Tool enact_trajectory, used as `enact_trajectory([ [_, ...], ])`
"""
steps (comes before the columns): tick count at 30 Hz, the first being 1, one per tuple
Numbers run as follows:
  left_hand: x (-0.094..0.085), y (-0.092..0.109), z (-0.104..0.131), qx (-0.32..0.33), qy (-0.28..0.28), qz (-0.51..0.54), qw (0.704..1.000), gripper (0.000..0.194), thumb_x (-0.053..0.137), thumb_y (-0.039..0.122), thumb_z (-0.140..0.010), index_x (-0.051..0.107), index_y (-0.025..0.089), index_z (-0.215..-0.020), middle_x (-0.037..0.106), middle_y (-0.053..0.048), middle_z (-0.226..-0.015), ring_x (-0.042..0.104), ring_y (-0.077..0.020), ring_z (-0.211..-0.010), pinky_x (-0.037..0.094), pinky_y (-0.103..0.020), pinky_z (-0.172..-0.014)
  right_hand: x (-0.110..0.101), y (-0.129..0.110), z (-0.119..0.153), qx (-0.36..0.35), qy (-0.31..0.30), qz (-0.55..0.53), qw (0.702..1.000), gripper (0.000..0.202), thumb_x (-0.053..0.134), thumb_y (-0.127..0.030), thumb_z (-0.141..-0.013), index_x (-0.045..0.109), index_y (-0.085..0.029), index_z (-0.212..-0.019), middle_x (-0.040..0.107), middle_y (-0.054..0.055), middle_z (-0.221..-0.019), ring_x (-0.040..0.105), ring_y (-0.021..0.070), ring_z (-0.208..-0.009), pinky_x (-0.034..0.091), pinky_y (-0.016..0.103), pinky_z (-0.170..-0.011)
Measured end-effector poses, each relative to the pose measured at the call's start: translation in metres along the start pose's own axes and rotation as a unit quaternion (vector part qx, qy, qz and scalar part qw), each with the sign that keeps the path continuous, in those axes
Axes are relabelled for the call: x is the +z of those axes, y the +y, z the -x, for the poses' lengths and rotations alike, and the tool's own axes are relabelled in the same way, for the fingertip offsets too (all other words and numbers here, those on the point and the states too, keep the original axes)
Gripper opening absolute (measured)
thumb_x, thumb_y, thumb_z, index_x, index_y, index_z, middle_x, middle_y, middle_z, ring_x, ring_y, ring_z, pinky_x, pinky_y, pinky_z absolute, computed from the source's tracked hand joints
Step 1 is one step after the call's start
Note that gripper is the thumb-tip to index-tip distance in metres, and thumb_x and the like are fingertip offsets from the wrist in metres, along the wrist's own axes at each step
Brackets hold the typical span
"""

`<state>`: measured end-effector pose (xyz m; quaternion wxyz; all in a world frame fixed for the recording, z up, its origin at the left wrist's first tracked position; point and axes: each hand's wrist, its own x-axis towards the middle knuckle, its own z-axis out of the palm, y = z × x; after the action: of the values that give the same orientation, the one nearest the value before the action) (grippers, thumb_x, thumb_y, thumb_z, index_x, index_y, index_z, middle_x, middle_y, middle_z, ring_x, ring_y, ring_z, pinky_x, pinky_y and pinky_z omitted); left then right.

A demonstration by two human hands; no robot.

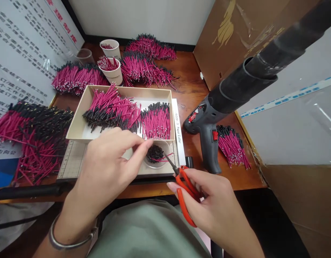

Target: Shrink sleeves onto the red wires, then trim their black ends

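My left hand (114, 161) is closed in a pinch at the near-left rim of a clear plastic cup (169, 143). What sits between thumb and forefinger is too small or hidden to make out. Small black tube pieces (154, 153) lie in the cup. My right hand (208, 204) grips red-handled scissors (185, 184), their narrow blades pointing up-left over the cup's right side. A thin pink wire (162, 157) runs across the cup beside the blade tips. Behind it, a cream box (76, 120) holds bundles of pink wires with black sleeves (156, 120).
A black heat gun (210, 143) stands to the right, beside another wire bundle (232, 147). Wire piles (42, 139) lie at left and back, near paper cups (113, 73). A paper cutter (178, 132) lies under the box. Cardboard (221, 32) bounds the right.
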<state>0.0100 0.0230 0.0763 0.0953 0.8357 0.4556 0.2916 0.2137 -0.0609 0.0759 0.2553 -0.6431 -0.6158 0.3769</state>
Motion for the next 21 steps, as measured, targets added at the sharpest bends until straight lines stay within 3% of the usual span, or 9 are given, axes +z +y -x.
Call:
enact_trajectory([
  [3, -0.002, 0.003, 0.007, 0.002, -0.006, 0.047, 0.999, 0.007, 0.065, 0.020, -0.100, 0.071, 0.024, -0.097, 0.075, 0.002, -0.084, 0.063, -0.0159, -0.071, 0.048, -0.032, -0.067, -0.003, -0.003, -0.001, -0.023, 0.002, 0.047, 0.999, 0.050, 0.063, -0.039, -0.093, 0.029, -0.018, -0.062, 0.032, -0.005, -0.053, 0.023, 0.0052, -0.052, 0.020, 0.022, -0.047],
  [8, -0.002, 0.001, 0.013, -0.008, 0.000, 0.048, 0.999, 0.014, 0.066, 0.025, -0.100, 0.068, 0.022, -0.114, 0.077, -0.004, -0.107, 0.070, -0.0202, -0.093, 0.056, -0.034, -0.081, -0.004, -0.005, -0.005, -0.013, -0.012, 0.039, 0.999, 0.051, 0.062, -0.040, -0.093, 0.029, -0.019, -0.061, 0.031, -0.004, -0.054, 0.023, 0.0056, -0.053, 0.020, 0.022, -0.046],
  [15, 0.007, 0.000, 0.019, -0.045, -0.032, 0.039, 0.998, 0.018, 0.060, 0.031, -0.103, 0.074, 0.020, -0.106, 0.077, -0.002, -0.083, 0.069, -0.0179, -0.073, 0.057, -0.030, -0.068, 0.003, 0.007, -0.007, 0.039, 0.030, -0.036, 0.998, 0.049, 0.062, -0.048, -0.095, 0.042, -0.018, -0.061, 0.030, -0.004, -0.056, 0.025, 0.0059, -0.054, 0.021, 0.022, -0.047],
  [21, 0.010, -0.004, 0.006, -0.045, -0.018, 0.019, 0.999, 0.023, 0.057, 0.032, -0.102, 0.078, 0.021, -0.099, 0.079, -0.003, -0.082, 0.069, -0.0180, -0.070, 0.054, -0.030, -0.065, 0.007, 0.012, -0.012, 0.055, 0.034, -0.074, 0.995, 0.045, 0.064, -0.048, -0.092, 0.049, -0.018, -0.063, 0.033, -0.004, -0.057, 0.026, 0.0063, -0.056, 0.022, 0.022, -0.047],
])
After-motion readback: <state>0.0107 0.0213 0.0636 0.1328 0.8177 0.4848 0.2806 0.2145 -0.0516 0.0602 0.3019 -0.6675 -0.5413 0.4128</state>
